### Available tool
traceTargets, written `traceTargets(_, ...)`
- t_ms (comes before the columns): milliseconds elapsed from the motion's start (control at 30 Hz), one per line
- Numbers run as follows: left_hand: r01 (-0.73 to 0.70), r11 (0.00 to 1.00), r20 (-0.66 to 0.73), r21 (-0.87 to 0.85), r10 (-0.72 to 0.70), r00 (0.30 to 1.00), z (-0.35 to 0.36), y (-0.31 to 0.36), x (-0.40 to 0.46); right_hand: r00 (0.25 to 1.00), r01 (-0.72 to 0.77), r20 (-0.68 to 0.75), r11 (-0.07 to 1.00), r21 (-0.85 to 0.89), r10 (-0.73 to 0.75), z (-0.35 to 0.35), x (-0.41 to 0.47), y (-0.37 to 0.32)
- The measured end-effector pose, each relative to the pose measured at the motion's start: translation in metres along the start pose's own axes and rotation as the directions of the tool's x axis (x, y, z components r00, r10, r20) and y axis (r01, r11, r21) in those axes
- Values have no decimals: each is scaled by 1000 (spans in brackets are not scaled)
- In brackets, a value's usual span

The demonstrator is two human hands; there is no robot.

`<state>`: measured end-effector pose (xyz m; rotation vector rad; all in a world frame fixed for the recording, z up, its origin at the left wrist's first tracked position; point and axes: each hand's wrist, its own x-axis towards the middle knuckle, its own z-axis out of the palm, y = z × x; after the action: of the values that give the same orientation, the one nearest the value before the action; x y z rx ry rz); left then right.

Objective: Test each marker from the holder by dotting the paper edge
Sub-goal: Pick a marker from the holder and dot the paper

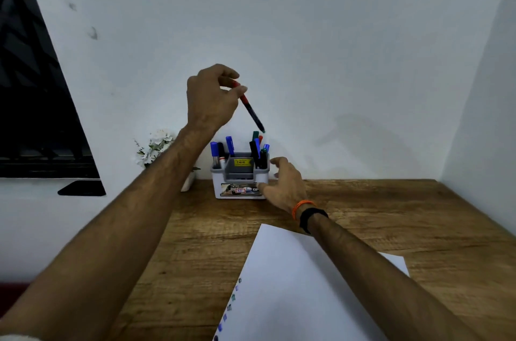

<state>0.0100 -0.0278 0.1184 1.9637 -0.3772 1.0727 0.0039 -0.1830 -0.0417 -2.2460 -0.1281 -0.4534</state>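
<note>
The left hand (212, 97) pinches a red-capped marker (251, 109) above the holder (240, 173) (against the wall), right hand (282, 184) relaxed beside it.

Marker with red cap and dark blue-black barrel (250, 109), pinched in left hand (209, 99). Grey-and-white plastic marker holder (240, 177): yellow price sticker, multicoloured printed label on front. Markers standing in it: blue caps (214, 149), black, green cap (255, 135), one red-orange tip. White sheet of paper (296, 287): row of small dots along left edge, green higher up, blue lower. Brown wood-grain tabletop (391, 217). Right wrist: orange thread band (303, 207), black band (311, 217). White artificial flowers (156, 145), green leaves. Pale grey-white wall (307, 33).
</note>
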Motion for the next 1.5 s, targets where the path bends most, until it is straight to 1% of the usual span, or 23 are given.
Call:
traceTargets(67, 82, 990, -18, -115, -85, 996, -8, 5, -20, 992, 18, -126, 1000, 5, -17, -5, -9, -10)
traceTargets(133, 217, 945, 4, -246, -222, 975, -12, 3, -43, 976, 42, -219, 993, 110, -18, -12, -19, -20)
traceTargets(167, 296, 898, 26, -326, -305, 952, -14, 1, -56, 977, 33, -213, 979, 203, 11, -15, -25, -24)
traceTargets(200, 373, 836, 54, -404, -385, 921, -15, -1, -69, 985, 0, -165, 943, 332, 58, -18, -30, -29)
traceTargets(267, 499, 690, 131, -524, -514, 848, -19, -1, -98, 991, -99, -16, 791, 604, 135, -27, -42, -38)
traceTargets(300, 547, 612, 181, -571, -556, 811, -19, -1, -111, 989, -133, 40, 712, 690, 146, -32, -48, -41)
traceTargets(333, 584, 546, 231, -601, -581, 780, -20, 0, -125, 986, -155, 82, 650, 744, 143, -36, -56, -43)
traceTargets(367, 610, 505, 270, -611, -592, 760, -21, 0, -137, 986, -161, 104, 614, 773, 128, -40, -62, -44)
traceTargets(400, 626, 492, 298, -604, -590, 751, -22, 1, -147, 988, -154, 108, 599, 786, 112, -42, -68, -44)
traceTargets(467, 640, 532, 350, -555, -549, 759, -25, 1, -161, 991, -135, 107, 603, 786, 82, -45, -78, -41)
traceTargets(533, 636, 609, 428, -473, -472, 771, -29, 1, -169, 991, -130, 127, 639, 758, 52, -48, -88, -36)
traceTargets(600, 596, 695, 508, -401, -373, 777, -32, -3, -177, 988, -131, 150, 683, 719, 31, -50, -96, -32)
traceTargets(633, 548, 759, 532, -350, -321, 784, -32, -6, -180, 986, -128, 165, 698, 705, 14, -51, -100, -30)
traceTargets(700, 407, 887, 569, -218, -223, 792, -31, -15, -187, 982, -111, 188, 731, 673, -24, -50, -108, -26)
traceTargets(767, 295, 946, 621, -135, -152, 769, -29, -18, -195, 979, -102, 199, 741, 664, -44, -47, -113, -19)
traceTargets(867, 215, 974, 668, -67, -116, 735, -27, -16, -203, 974, -110, 223, 757, 645, -48, -44, -117, -14)
traceTargets(1000, 62, 998, 666, 14, -56, 744, -27, -15, -208, 969, -136, 244, 747, 651, -36, -40, -120, -13)
traceTargets(1133, 34, 999, 672, -13, -17, 740, -27, -15, -211, 969, -107, 238, 752, 651, -68, -39, -123, -14)
traceTargets(1233, -3, 1000, 670, -28, 21, 742, -26, -15, -214, 960, -120, 265, 732, 671, -85, -36, -125, -14)
traceTargets(1367, -3, 999, 653, -45, 32, 757, -27, -15, -213, 950, -157, 298, 688, 709, -90, -35, -124, -15)
traceTargets(1500, -7, 999, 667, -33, 28, 744, -26, -15, -212, 947, -164, 305, 669, 725, -98, -35, -124, -15)
